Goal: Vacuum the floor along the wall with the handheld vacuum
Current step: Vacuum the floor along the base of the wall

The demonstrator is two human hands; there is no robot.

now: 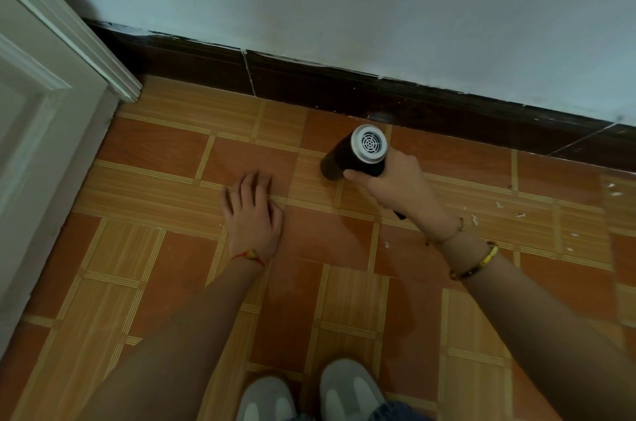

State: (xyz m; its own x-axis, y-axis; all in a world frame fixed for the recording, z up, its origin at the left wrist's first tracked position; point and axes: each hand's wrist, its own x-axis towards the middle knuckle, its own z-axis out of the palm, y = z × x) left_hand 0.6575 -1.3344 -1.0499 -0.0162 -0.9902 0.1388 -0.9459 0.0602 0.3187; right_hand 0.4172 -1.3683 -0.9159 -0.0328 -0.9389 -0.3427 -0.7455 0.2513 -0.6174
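Right hand (401, 185) grips handheld vacuum (354, 154) over tiled floor (327, 241).

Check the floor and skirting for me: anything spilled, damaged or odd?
Yes. White flecks lie scattered on the tiles right of the right hand, which grips the vacuum. The dark skirting has chipped, paint-smeared top edges and a cracked joint.

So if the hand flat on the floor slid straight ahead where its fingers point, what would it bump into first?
Probably the dark baseboard under the wall. The left hand has only bare floor tiles ahead of its fingers; the vacuum sits off to its right.
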